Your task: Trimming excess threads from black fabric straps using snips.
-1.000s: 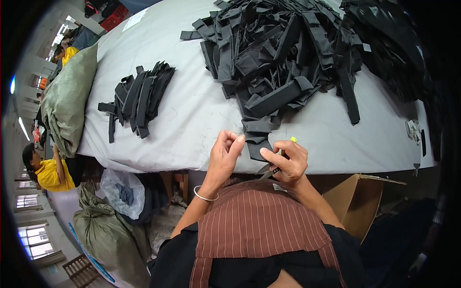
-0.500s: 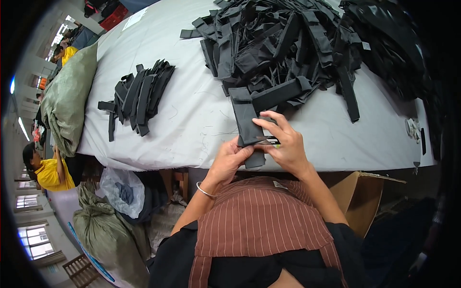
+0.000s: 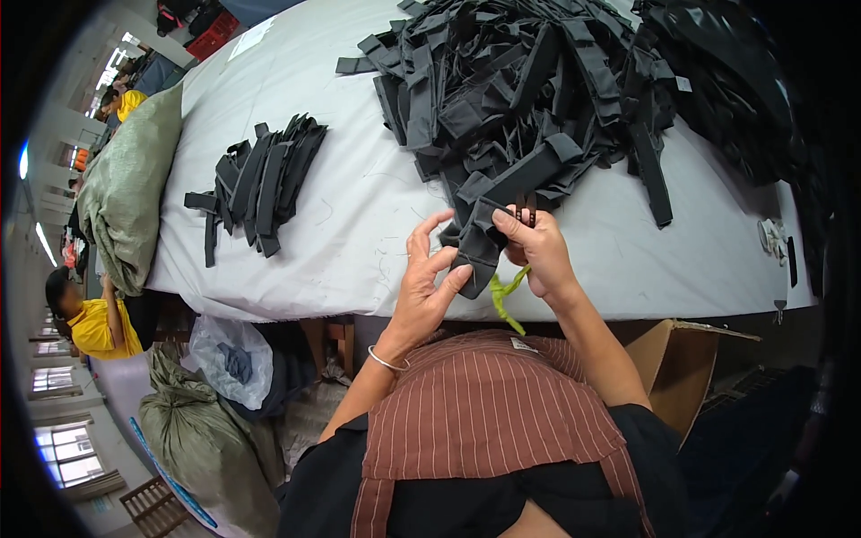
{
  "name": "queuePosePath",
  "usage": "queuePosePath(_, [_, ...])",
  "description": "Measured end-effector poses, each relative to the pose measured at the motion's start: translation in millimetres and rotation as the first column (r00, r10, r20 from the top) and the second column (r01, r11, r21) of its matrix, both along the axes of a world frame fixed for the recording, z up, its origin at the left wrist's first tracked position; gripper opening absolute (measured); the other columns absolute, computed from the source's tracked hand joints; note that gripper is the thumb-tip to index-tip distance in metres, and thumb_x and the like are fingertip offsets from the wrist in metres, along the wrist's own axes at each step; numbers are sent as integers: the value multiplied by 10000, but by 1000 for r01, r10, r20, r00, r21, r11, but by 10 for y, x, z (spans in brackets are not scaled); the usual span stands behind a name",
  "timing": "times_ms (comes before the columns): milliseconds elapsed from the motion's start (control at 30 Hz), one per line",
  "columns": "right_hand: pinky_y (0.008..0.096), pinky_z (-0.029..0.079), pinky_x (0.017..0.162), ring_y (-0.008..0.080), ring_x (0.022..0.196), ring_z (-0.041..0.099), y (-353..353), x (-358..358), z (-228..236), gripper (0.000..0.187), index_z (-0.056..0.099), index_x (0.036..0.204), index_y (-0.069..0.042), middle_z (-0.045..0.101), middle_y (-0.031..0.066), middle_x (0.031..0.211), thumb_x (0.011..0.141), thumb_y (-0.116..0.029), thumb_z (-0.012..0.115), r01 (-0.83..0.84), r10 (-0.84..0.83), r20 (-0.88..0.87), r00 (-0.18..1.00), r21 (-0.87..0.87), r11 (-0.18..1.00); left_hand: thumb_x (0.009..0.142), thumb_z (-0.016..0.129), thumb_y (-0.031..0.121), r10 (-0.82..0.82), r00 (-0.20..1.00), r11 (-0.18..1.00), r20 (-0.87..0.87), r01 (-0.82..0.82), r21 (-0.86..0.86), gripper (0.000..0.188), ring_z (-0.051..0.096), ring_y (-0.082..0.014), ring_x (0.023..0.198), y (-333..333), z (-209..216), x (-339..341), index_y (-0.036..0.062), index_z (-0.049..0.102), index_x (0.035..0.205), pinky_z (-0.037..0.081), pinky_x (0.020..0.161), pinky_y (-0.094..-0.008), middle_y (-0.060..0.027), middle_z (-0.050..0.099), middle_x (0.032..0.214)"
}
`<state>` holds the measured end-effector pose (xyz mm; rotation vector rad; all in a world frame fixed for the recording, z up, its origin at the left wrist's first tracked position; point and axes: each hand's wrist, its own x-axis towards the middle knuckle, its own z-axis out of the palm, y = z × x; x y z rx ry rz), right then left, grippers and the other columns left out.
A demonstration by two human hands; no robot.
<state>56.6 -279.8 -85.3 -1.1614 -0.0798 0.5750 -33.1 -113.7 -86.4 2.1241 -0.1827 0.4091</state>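
My right hand (image 3: 545, 251) pinches a black fabric strip (image 3: 479, 249) near its upper right edge. The same hand keeps a small pair of dark thread snips (image 3: 526, 210) in its fingers, blades pointing away from me. From that hand hangs a yellow-green cord (image 3: 504, 300). At the strip's lower left end, my left hand (image 3: 421, 282) has its thumb on the fabric, with its upper fingers stretched out. Just beyond my hands lies a large heap of black fabric strips (image 3: 511, 99), partly behind the held strip.
A smaller pile of black strips (image 3: 260, 188) lies to the left on the white-covered table (image 3: 359, 179). Black plastic (image 3: 726, 90) is at the far right. A cardboard box (image 3: 668, 377) stands below the table edge; sacks (image 3: 130, 188) and a person in yellow (image 3: 99, 327) are left.
The strip has turned and bent between my hands. My right hand has shifted its grip upward, the cord now hangs visibly, and my left fingers have spread.
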Motion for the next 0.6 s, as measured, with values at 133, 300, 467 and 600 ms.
queuePosePath(133, [191, 216, 405, 1, 432, 293, -20, 14, -114, 171, 569, 765, -163, 454, -106, 596, 918, -227, 614, -77, 104, -188, 977, 144, 987, 929, 570, 124, -215, 969, 882, -119, 141, -450, 193, 501, -112, 937, -9, 32, 6, -52, 614, 998, 402, 850, -231, -53, 550, 1076])
queuePosePath(300, [173, 289, 479, 9, 532, 382, -19, -57, 13, 101, 604, 919, -101, 499, -79, 662, 922, -202, 608, -25, 30, 117, 993, -43, 999, 931, 557, 102, -201, 953, 813, -228, 32, -581, 155, 490, -93, 847, -59, 33, 8, -42, 602, 967, 399, 768, -213, -23, 542, 922])
queuePosePath(467, [272, 461, 666, 131, 725, 581, -252, -236, 66, 192, 626, 1011, -59, 613, 38, 812, 849, -149, 675, 252, 28, 589, 807, -387, 887, 950, 550, 129, -151, 947, 747, -284, -79, -660, 185, 486, -62, 847, -27, -17, -2, -45, 606, 975, 399, 767, -199, 3, 563, 965])
queuePosePath(600, [309, 449, 614, 200, 665, 579, -237, -338, 89, 196, 666, 941, -73, 619, 53, 781, 767, -145, 721, 387, 134, 788, 601, -434, 813, 947, 555, 121, -149, 948, 755, -283, -76, -651, 176, 492, -64, 857, -70, -15, 5, -45, 608, 974, 404, 769, -203, -11, 573, 987])
